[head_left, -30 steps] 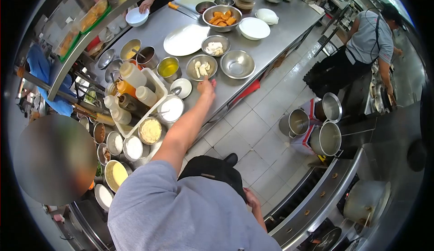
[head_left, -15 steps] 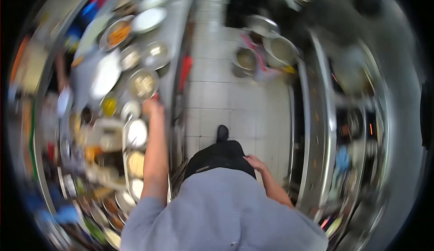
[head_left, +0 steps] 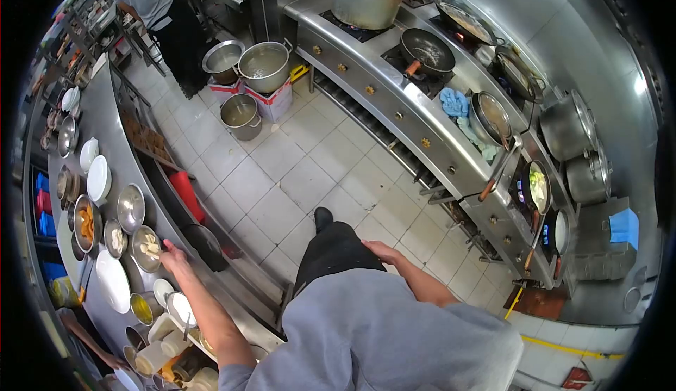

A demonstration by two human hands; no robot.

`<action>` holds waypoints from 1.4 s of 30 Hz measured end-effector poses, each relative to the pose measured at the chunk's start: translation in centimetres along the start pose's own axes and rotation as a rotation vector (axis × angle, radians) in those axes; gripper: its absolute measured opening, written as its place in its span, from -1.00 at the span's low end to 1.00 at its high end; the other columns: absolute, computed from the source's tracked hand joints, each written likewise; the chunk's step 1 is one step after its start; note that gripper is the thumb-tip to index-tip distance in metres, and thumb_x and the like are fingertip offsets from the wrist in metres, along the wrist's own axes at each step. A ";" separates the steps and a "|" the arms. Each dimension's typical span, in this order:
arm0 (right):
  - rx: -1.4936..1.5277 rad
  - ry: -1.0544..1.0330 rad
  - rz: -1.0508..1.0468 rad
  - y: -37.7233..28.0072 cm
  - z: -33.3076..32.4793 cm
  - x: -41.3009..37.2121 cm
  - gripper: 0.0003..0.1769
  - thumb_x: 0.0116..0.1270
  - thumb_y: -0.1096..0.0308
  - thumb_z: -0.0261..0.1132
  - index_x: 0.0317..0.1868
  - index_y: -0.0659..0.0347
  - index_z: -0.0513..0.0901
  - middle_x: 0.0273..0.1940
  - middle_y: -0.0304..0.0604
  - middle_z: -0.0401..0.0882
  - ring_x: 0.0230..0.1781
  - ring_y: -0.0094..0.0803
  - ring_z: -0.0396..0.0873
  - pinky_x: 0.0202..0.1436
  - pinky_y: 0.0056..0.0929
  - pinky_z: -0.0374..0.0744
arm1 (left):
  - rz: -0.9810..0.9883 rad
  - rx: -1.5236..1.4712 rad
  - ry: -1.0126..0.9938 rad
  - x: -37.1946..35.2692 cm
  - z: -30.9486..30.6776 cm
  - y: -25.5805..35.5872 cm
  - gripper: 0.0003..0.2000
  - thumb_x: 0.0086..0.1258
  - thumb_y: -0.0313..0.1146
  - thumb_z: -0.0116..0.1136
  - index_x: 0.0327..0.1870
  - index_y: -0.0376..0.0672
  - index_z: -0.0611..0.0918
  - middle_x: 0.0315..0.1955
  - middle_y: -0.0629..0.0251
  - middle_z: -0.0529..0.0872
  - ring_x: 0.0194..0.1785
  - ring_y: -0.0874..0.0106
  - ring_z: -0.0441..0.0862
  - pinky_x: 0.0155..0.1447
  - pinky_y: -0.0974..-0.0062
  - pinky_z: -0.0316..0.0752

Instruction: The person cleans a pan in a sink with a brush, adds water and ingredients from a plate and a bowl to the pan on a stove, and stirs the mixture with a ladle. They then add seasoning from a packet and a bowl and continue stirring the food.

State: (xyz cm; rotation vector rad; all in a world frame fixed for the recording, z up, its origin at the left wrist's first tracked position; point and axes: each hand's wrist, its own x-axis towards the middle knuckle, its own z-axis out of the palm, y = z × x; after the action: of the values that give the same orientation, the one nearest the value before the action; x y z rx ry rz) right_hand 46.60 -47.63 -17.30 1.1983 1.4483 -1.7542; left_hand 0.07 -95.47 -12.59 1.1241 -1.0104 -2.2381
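Observation:
On the steel counter at left, my left hand [head_left: 173,256] is closed at the rim of a metal bowl [head_left: 144,234]. Pale, chunky food pieces [head_left: 150,249] lie in that bowl. Beside it stand a smaller metal bowl [head_left: 115,230] with pale food and a shiny metal bowl [head_left: 132,206]. A bowl of orange food [head_left: 86,223] is farther left, and a white oval plate [head_left: 113,282] lies close by. My right hand [head_left: 381,251] hangs beside my thigh with nothing in it, its fingers loosely stretched out.
A stove [head_left: 394,106] curves along the right, carrying a large pot [head_left: 370,0], a wok [head_left: 427,49] and a pan with green food [head_left: 539,187]. Pots, including a metal pot [head_left: 241,120], stand on the tiled floor. Another person [head_left: 151,3] is at the far left.
My view has swung to the right, bringing the stove into full sight. My left hand stays at the bowl's rim; my right hand remains low by my thigh.

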 end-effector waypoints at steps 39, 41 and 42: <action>1.014 0.646 -0.418 -24.0 -22.8 22.4 -0.56 0.37 0.39 0.16 0.22 0.29 0.33 0.09 -0.02 0.48 0.00 -0.16 0.54 0.00 -0.16 0.63 | 0.086 0.654 -0.174 18.7 0.2 16.1 -0.81 0.44 -0.38 -0.04 -0.13 -0.30 0.56 -0.39 0.37 0.54 -0.36 0.59 0.46 -0.28 0.64 0.45; 1.184 0.734 -0.425 -24.5 -26.2 24.7 -0.56 0.34 0.44 0.20 0.20 0.31 0.35 0.07 -0.03 0.47 -0.04 -0.17 0.54 -0.02 -0.18 0.65 | 0.129 0.677 -0.170 14.8 2.5 13.7 -0.83 0.44 -0.38 -0.04 -0.15 -0.29 0.56 -0.40 0.37 0.54 -0.37 0.58 0.45 -0.29 0.64 0.44; 1.225 0.750 -0.428 -25.0 -27.5 25.2 -0.55 0.34 0.42 0.22 0.20 0.30 0.35 0.09 -0.05 0.46 -0.04 -0.18 0.54 -0.01 -0.19 0.65 | 0.139 0.682 -0.176 13.1 3.7 12.5 -0.83 0.44 -0.39 -0.04 -0.16 -0.29 0.56 -0.40 0.37 0.54 -0.37 0.58 0.45 -0.29 0.64 0.44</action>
State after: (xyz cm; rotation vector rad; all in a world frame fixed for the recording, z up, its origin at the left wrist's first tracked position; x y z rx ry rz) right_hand 21.91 -11.87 -28.71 2.4895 0.8868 -2.8227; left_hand -9.80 -110.43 -7.99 1.0655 -1.9536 -1.9453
